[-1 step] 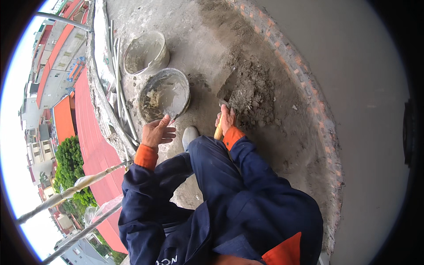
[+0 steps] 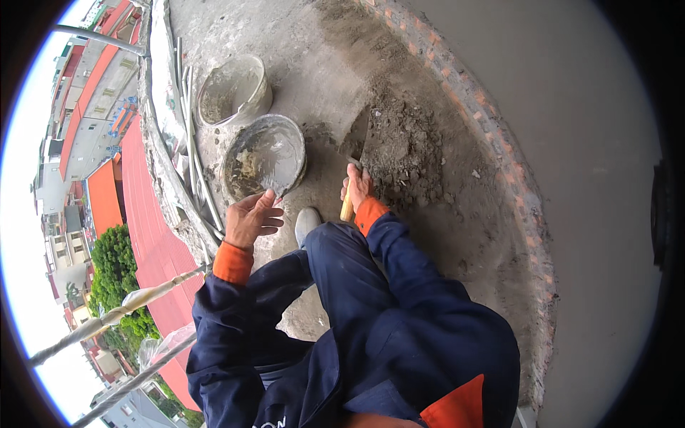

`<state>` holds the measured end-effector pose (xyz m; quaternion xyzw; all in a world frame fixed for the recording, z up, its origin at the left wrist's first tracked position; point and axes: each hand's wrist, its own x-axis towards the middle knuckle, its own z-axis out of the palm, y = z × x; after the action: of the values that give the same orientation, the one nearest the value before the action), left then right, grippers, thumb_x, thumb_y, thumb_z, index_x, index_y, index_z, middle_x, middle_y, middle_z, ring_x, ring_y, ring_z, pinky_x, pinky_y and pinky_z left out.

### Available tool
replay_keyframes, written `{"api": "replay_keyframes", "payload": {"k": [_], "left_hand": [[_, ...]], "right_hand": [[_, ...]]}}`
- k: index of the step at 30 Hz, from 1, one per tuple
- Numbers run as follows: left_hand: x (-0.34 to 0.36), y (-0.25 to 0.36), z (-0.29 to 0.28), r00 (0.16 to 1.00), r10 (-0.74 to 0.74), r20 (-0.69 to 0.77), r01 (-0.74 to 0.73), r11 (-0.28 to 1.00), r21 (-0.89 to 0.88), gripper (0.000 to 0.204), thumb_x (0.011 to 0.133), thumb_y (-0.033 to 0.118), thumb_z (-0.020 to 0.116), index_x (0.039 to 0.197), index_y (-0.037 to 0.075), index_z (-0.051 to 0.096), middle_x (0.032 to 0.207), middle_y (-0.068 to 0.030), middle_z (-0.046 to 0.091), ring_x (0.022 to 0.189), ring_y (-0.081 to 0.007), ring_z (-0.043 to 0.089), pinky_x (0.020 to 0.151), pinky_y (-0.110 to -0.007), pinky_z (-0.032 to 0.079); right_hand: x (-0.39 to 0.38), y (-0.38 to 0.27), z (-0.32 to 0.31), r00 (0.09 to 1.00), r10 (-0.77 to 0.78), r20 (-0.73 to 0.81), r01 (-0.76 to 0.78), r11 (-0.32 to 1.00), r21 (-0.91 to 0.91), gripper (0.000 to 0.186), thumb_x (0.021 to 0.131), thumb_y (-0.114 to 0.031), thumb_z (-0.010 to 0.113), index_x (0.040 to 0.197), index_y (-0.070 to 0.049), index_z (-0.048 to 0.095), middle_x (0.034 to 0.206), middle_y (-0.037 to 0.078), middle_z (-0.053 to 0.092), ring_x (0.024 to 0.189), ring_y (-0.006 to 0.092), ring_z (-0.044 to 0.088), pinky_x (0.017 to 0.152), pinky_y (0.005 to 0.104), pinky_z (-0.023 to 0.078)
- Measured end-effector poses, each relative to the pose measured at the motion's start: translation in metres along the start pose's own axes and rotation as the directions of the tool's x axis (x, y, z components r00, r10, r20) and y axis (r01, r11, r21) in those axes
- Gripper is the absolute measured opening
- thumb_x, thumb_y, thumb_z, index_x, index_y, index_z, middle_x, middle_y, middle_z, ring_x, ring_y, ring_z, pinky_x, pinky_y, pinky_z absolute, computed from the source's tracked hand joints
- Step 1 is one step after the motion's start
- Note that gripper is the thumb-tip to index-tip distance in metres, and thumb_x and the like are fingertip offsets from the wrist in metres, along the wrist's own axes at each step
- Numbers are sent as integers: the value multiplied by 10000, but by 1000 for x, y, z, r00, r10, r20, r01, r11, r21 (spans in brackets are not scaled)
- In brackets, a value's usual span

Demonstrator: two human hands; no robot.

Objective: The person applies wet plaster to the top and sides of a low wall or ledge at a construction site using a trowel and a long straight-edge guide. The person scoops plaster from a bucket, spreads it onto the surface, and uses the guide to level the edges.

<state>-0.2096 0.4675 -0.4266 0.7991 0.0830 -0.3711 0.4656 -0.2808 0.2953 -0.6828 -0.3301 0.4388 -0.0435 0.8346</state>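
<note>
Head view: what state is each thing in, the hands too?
Dark bucket: lidless, wet grey mix inside
Pale bucket: lidless, grey-smeared
Grey heap: loose, crumbly
Trowel: held, blade at the heap's edge
Right hand: closed around the trowel
Left hand: curled by the dark bucket's rim, grip unclear

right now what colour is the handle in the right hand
Yellowish tan handle, shown in the head view.

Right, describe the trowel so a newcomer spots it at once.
Find the curved brick edge on the right. Left of it lies a grey heap; at its left side the right hand grips the trowel. Its yellow handle sets it apart from the heap and the dark bucket.
</note>
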Motion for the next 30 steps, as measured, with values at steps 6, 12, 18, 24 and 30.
{"api": "replay_keyframes", "payload": {"k": [6, 12, 18, 24, 30], "left_hand": [[-46, 41, 48, 937, 253, 239, -282, 955, 93, 529, 857, 271, 683, 1235, -62, 520, 904, -163, 676, 773, -190, 671, 679, -280, 552], [-61, 45, 53, 769, 624, 139, -614, 662, 430, 518, 818, 179, 722, 1249, -32, 527, 992, -163, 663, 834, -161, 643, 714, -284, 537], [-78, 55, 44, 670, 725, 157, -711, 568, 415, 498, 809, 156, 724, 1238, -23, 544, 996, -154, 664, 839, -173, 647, 715, -284, 536], [-89, 60, 54, 608, 760, 231, -756, 465, 461, 491, 786, 136, 737, 1226, 4, 563, 1001, -159, 662, 835, -202, 655, 724, -305, 532], [-91, 52, 46, 611, 772, 177, -733, 467, 494, 489, 791, 157, 736, 1221, -4, 566, 1038, -156, 661, 864, -197, 659, 718, -303, 535]], "right_hand": [[160, -64, 27, 987, -33, -155, 38, 999, 28, 351, 878, -471, 576, 967, -155, 454, 656, 16, 485, 487, 155, 518, 418, 328, 453], [101, -38, -19, 994, 23, -107, 51, 766, 641, 365, 896, -497, 504, 821, -145, 441, 624, -6, 451, 501, 155, 439, 485, 331, 401], [-4, -113, -74, 986, -118, 117, 127, 989, -71, 371, 851, -454, 599, 937, -106, 504, 605, 16, 496, 451, 130, 475, 411, 279, 398], [110, -237, -196, 863, -497, -94, -123, -26, -992, 634, 868, -486, 552, 1360, -104, 434, 1321, 187, 495, 1243, 343, 449, 1029, 484, 349], [70, -189, -198, 963, -268, -44, -92, -172, -981, 692, 862, -638, 391, 1354, -154, 451, 1266, 210, 533, 1211, 405, 456, 1030, 482, 351]]}}
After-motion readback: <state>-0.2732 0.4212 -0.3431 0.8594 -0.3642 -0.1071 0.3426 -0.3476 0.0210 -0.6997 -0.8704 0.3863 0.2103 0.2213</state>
